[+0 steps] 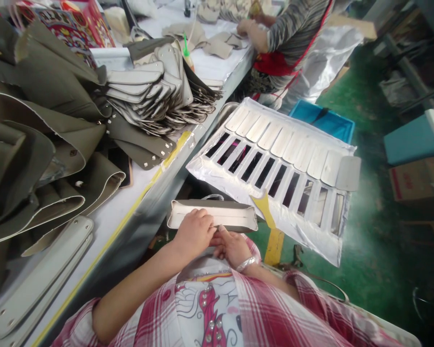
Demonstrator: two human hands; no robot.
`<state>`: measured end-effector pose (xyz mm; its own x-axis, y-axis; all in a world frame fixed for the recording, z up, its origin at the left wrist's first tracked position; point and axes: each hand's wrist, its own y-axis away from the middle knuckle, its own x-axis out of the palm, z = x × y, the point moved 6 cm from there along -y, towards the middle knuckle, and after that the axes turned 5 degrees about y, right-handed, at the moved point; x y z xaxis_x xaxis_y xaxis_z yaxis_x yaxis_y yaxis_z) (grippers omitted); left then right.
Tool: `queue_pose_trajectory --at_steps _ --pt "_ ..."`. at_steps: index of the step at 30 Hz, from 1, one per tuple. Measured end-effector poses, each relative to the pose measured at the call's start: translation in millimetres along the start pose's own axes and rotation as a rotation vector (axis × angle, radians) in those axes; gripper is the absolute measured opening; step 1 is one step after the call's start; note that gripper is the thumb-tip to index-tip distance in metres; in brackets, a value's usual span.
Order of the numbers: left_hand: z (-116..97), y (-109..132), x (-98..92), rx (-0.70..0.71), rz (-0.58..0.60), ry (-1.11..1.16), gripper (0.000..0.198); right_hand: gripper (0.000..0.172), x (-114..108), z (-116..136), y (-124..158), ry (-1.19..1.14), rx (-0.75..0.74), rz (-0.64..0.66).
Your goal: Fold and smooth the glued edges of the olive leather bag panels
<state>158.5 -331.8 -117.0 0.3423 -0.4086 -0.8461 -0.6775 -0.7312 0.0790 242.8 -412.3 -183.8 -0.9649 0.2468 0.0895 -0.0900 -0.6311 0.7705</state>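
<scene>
Close to my body is an open bag (235,210), cream inside with a dark olive outside, its long mouth facing up. My left hand (196,230) reaches over its near rim, fingers curled at the edge. Beside it, my right hand (232,246), with a silver bracelet (246,263) at the wrist, has its thumb and bent fingers pinched on the same near rim. The two hands almost touch at the middle of that edge. Whether anything small lies between the fingertips is hidden. A thin handle-like loop (214,196) shows behind the far rim.
Olive bag pieces (58,82) and stacked pale straps (144,91) cover the table at left. Two long pale straps (45,274) lie near its yellow-taped edge. To the right stands a slotted white rack (220,180) with pale flaps. A co-worker's arm (256,38) is at the far table.
</scene>
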Motion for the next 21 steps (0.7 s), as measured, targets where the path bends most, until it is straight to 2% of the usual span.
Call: queue_pose_trajectory --at_steps 1,4,8,13,21 --pt "6 5 -6.3 -0.002 -0.037 0.037 0.004 0.04 0 -1 0 -0.016 0.021 -0.005" --pt "24 21 -24.0 0.016 -0.137 0.028 0.012 0.04 -1 -4 -1 -0.048 0.067 -0.03" --pt "37 36 -26.0 0.075 -0.144 -0.043 0.012 0.039 5 -5 -2 -0.044 0.075 -0.024" --pt "38 35 -22.2 -0.016 -0.209 -0.068 0.01 0.037 18 -6 -4 -0.064 0.07 0.002" --pt "34 31 -24.4 -0.076 -0.22 -0.112 0.009 0.037 43 -6 -12 -0.062 0.045 0.07"
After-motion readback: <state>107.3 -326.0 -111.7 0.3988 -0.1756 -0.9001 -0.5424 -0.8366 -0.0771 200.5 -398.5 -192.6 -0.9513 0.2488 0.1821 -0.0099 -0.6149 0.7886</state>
